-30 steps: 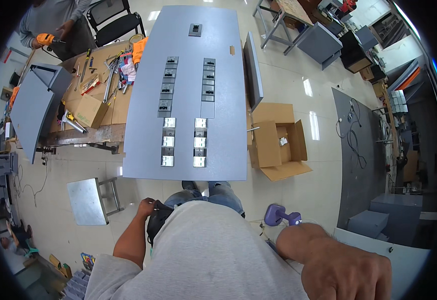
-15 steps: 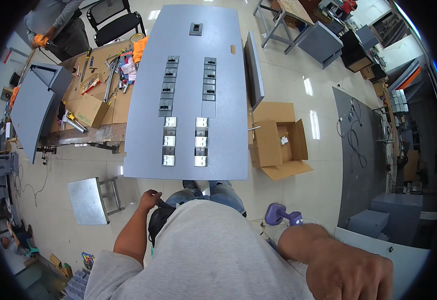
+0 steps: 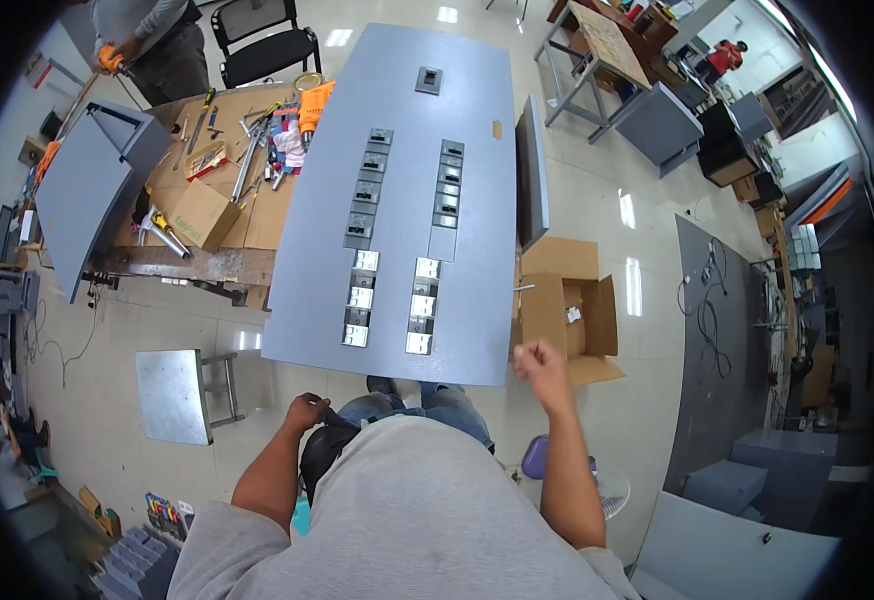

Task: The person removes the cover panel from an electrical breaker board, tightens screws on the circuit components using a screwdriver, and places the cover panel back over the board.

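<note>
A large grey metal panel (image 3: 307, 300) lies before me, with two columns of black circuit breakers (image 3: 368, 197) and bright metal-faced modules (image 3: 361, 298) set in its cutouts. One more breaker (image 3: 429, 80) sits alone near the far edge. My left hand (image 3: 307, 411) is at my waist, fingers closed on the edge of a black waist pouch (image 3: 327, 452). Off the panel's near right corner, my right hand (image 3: 542, 372) is raised with its fingers curled together. Whatever it may hold is too small or hidden to make out.
An open cardboard box (image 3: 547, 320) stands right of the panel. Tools cover the wooden workbench (image 3: 187, 262) at left, beside a metal stool (image 3: 169, 395). Behind my right forearm is a purple object (image 3: 535, 457). Another person (image 3: 162, 50) holds an orange drill at far left.
My right hand has swung from the lower right, close to the camera, forward to the panel's near right corner. My left hand stays at the pouch. The view has shifted slightly.
</note>
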A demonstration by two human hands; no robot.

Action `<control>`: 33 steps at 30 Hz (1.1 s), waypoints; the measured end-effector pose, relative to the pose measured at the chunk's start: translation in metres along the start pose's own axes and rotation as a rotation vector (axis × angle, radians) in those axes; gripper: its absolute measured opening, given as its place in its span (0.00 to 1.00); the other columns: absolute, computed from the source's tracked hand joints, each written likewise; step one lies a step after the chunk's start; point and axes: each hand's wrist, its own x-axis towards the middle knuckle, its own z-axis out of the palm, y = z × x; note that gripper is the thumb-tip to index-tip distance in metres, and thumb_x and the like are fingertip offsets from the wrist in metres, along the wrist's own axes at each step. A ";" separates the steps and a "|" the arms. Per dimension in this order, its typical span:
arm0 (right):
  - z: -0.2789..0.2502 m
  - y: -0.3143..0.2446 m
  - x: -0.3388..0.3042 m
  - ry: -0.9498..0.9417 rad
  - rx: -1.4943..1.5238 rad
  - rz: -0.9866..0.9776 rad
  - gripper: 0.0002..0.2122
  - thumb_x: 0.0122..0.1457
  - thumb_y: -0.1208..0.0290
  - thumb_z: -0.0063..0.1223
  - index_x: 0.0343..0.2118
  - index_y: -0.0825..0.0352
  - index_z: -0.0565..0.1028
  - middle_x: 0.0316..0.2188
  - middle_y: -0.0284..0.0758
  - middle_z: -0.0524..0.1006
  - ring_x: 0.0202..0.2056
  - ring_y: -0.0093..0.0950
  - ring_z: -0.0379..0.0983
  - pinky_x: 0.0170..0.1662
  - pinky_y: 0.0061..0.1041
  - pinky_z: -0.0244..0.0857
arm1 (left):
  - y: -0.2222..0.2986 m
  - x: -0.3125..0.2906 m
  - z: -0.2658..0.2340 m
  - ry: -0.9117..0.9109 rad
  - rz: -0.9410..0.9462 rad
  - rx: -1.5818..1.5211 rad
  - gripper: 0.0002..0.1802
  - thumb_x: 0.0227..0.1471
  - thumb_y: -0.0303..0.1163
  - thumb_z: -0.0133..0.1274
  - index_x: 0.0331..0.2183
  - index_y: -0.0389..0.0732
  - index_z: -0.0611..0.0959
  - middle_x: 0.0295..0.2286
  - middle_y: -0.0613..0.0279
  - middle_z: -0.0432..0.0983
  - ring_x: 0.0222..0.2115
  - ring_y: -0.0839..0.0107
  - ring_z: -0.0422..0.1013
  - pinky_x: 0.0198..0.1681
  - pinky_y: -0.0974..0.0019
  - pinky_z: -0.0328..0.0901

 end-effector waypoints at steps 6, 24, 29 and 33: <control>-0.083 0.346 -0.097 -0.696 -1.277 0.356 0.27 0.56 0.62 0.59 0.62 0.50 0.76 0.41 0.41 0.85 0.38 0.36 0.84 0.44 0.38 0.78 | 0.017 0.002 0.003 -0.082 -0.069 -0.018 0.28 0.55 0.48 0.65 0.45 0.31 0.85 0.25 0.50 0.84 0.22 0.66 0.81 0.25 0.62 0.74; -0.102 0.478 -0.095 -1.111 -1.083 -0.108 0.16 0.60 0.67 0.56 0.48 0.68 0.83 0.42 0.40 0.85 0.41 0.35 0.83 0.42 0.43 0.78 | 0.037 0.032 0.022 -0.074 -0.035 -0.177 0.27 0.54 0.49 0.66 0.42 0.32 0.87 0.26 0.52 0.85 0.24 0.64 0.82 0.32 0.61 0.77; -0.041 0.353 -0.093 -0.730 -0.837 0.479 0.16 0.60 0.67 0.56 0.48 0.68 0.83 0.42 0.40 0.85 0.41 0.35 0.83 0.42 0.43 0.78 | 0.016 0.030 0.008 -0.024 -0.044 -0.056 0.27 0.54 0.49 0.66 0.42 0.33 0.87 0.26 0.52 0.85 0.24 0.65 0.82 0.30 0.60 0.76; -0.039 0.318 -0.090 -0.646 -0.810 0.575 0.16 0.60 0.67 0.56 0.48 0.68 0.83 0.42 0.39 0.85 0.41 0.35 0.82 0.42 0.43 0.78 | -0.006 0.018 0.014 -0.074 -0.166 -0.076 0.26 0.55 0.48 0.66 0.42 0.34 0.87 0.26 0.55 0.85 0.23 0.67 0.81 0.27 0.61 0.74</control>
